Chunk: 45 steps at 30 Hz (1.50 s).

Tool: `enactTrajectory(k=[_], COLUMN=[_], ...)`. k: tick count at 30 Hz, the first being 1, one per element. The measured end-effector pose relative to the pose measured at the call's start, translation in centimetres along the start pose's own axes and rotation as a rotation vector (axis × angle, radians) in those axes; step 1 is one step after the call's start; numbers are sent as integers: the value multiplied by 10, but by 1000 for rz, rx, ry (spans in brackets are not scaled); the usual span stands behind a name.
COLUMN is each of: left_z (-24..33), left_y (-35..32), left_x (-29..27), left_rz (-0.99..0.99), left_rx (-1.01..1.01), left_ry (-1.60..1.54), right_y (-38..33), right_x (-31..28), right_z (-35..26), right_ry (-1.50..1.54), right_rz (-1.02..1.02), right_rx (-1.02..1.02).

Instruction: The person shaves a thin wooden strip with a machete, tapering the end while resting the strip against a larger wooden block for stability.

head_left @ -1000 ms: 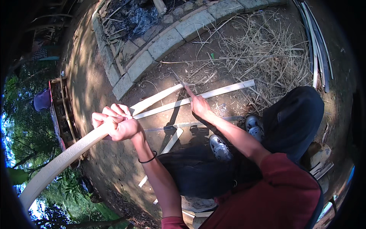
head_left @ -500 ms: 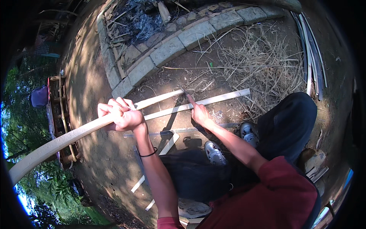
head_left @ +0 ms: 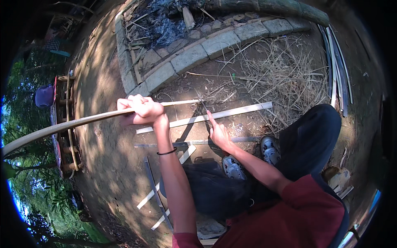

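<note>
My left hand is closed in a fist around a long, pale bamboo strip. The strip runs from the left rim of the view to a tip just beyond my right hand, its narrow edge turned up. In my right hand is a thin knife, its handle mostly hidden by the fingers. My right forefinger stretches along the blade, which crosses the strip close to its far end. Below them, a second pale bamboo strip lies flat on the ground.
Tangled shavings cover the ground at the far right. Beyond stand a curved block border and an ash heap. Long strips lie at the right. A dark strip lies near my shoes. A bamboo bench stands left.
The bamboo strip has rolled in my left hand, from its broad face to its narrow edge. My left wrist has turned with it. The knife stays near the strip's far end.
</note>
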<state>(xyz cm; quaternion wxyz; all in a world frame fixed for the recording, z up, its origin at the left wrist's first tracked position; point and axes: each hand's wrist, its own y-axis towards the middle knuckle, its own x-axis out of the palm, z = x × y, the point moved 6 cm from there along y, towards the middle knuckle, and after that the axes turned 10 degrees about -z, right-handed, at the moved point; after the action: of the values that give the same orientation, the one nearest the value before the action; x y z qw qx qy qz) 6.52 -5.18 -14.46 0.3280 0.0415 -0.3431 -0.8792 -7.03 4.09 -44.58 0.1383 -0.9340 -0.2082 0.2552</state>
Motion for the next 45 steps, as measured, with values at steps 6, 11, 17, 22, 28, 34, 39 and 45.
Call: enactTrajectory(k=[6,11,17,22,28,34,39,45], left_z=[-8,-13,-6,-13,-10,-24,-45,-38], left_y=[-4,5,2,11,17,42,60,59], left_x=[11,-14,1,-15,0,-28,-84,-143], left_rz=[-7,18,-19,18,-127,-315,-390,-451], left_rx=[46,76,99,64,-20,-462,-700,-615], left_ry=[-47,-20,-11,-42,-160,6,-71,-189], right_y=[34,-9,21,-12,11,-4,2,-2], right_x=[-18,-9,-7,5,-3,-39,-78,-90], right_z=[53,-16,49,15,69,50,53,45], right_ry=[-98,33,-181,-86,-161,-33,-10,28], right_rz=[38,-6,-78,-88,-23,65,187,149], right_rx=[46,-14,156,73,66,47,-75,41])
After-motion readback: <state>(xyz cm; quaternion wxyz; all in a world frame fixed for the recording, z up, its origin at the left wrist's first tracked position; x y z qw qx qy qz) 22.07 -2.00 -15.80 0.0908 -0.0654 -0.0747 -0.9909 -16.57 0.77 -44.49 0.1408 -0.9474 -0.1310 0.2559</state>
